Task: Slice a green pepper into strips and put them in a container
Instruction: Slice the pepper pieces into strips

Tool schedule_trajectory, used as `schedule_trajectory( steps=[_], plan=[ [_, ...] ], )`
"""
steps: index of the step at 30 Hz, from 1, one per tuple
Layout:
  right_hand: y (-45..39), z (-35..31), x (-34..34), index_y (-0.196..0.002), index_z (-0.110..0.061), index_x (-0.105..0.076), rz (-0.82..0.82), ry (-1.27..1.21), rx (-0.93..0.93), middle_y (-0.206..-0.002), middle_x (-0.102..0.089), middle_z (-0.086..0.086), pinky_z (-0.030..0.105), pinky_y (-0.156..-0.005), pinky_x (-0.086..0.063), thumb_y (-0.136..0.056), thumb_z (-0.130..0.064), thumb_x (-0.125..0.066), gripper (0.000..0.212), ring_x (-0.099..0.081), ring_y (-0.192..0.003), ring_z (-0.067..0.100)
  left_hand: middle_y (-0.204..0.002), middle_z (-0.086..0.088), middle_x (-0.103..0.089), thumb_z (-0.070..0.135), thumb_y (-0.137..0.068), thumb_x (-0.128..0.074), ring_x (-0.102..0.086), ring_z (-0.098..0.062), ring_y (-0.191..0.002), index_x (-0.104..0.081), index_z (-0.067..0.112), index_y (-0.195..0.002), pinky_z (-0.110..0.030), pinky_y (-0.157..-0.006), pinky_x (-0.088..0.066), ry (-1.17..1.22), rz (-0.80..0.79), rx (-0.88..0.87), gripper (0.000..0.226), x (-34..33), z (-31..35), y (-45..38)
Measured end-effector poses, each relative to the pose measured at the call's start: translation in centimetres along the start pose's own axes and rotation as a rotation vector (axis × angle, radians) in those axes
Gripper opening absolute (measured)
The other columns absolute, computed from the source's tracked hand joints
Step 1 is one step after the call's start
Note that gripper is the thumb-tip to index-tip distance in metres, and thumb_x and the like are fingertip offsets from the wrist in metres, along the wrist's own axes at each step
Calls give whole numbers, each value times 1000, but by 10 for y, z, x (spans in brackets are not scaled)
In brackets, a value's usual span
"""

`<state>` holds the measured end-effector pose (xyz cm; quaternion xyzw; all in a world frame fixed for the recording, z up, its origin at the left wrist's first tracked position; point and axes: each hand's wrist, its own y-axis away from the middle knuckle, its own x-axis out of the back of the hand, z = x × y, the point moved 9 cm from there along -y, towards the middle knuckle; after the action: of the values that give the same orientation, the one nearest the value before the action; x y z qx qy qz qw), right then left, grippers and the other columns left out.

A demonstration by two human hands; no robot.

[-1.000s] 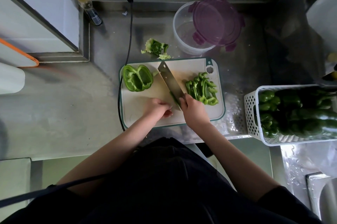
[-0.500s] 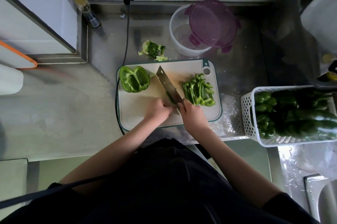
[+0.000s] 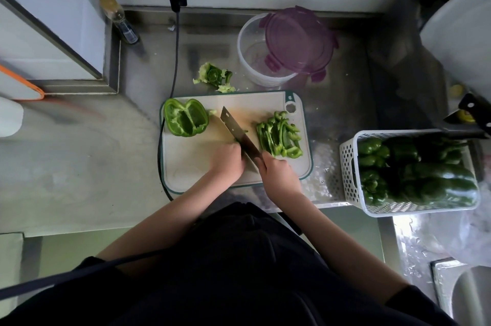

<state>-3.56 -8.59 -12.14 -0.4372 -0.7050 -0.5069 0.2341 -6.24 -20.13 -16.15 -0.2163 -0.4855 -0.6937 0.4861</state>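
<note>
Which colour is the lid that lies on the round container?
The lid is translucent purple, resting askew on the clear container; the head view shows it.

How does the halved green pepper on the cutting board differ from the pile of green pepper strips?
The halved green pepper is one intact piece, cut side up, at the board's far left corner; the pile of green pepper strips is many thin pieces right of the knife blade. Both lie on the white cutting board.

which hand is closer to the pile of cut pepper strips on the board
Right. The right hand, gripping the knife, sits just below the pepper strips. The left hand is farther off, on the blade's other side.
</note>
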Motion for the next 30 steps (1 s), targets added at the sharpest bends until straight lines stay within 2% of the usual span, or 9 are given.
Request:
schedule_trajectory(
  steps=[5,9,12,15,19,22,24,27,30],
  plan=[
    [-2,-3,-2,-97,-12,-46,9,9,22,-78,-59,14,40,-61,-50,-102,-35,-32,28,-59,-71,34,-77,-10,-53,12,-89,-50,-50,-28,-71,-48,9,-79,-32,-59,-35,8,-56,3,11,5,-6,6],
    [-8,-9,1,-100,-11,-47,9,-5,31,-79,-60,15,36,-60,-44,-102,-35,-32,29,-59,-72,34,-67,-3,-45,13,-84,-56,-45,-25,-66,-40,10,-70,-31,-57,-32,9,-48,23,22,6,-20,19],
    [-8,-4,12,-91,-12,-45,41,-60,19,-73,-56,12,34,-57,-41,-102,-35,-33,29,-56,-69,33,-59,1,-40,18,-86,-57,-47,-26,-65,-34,16,-59,-32,-56,-33,109,3,25,35,9,-28,18],
    [-4,12,35,-85,-11,-44,157,-233,-21,-63,-51,5,31,-50,-32,-101,-33,-36,28,-51,-61,31,-64,1,-51,29,-91,-56,-54,-25,-66,-46,14,-69,-33,-56,-38,163,27,-18,29,14,-20,10],
    [-2,34,57,-84,-12,-47,257,-322,-87,-66,-52,5,30,-50,-33,-100,-33,-37,28,-48,-58,24,-64,2,-53,32,-95,-51,-50,-18,-59,-54,13,-74,-30,-50,-32,238,71,-77,29,21,-4,0],
    [3,44,61,-87,-10,-50,278,-362,-118,-67,-53,4,30,-49,-32,-100,-33,-37,30,-48,-57,21,-88,-7,-63,15,-92,-55,-60,-24,-79,-58,6,-94,-36,-69,-48,435,158,81,10,22,-18,-12],
    [7,48,61,-87,-8,-50,284,-379,-134,-67,-53,3,31,-49,-33,-101,-32,-37,30,-47,-57,18,-98,-11,-63,10,-90,-54,-61,-27,-87,-54,6,-103,-39,-76,-51,587,146,203,14,14,-24,-16],
    [13,52,55,-87,-5,-50,256,-393,-149,-67,-54,6,30,-48,-32,-101,-29,-37,30,-43,-52,17,-102,-8,-57,1,-91,-48,-56,-24,-96,-51,6,-109,-31,-83,-46,693,98,151,19,7,-2,-22],
    [15,54,49,-84,-2,-49,222,-396,-153,-65,-50,7,29,-46,-27,-101,-27,-37,32,-37,-50,16,-104,-6,-54,-10,-90,-41,-55,-22,-103,-48,10,-105,-36,-97,-46,915,84,127,26,5,10,-21]
  ],
)
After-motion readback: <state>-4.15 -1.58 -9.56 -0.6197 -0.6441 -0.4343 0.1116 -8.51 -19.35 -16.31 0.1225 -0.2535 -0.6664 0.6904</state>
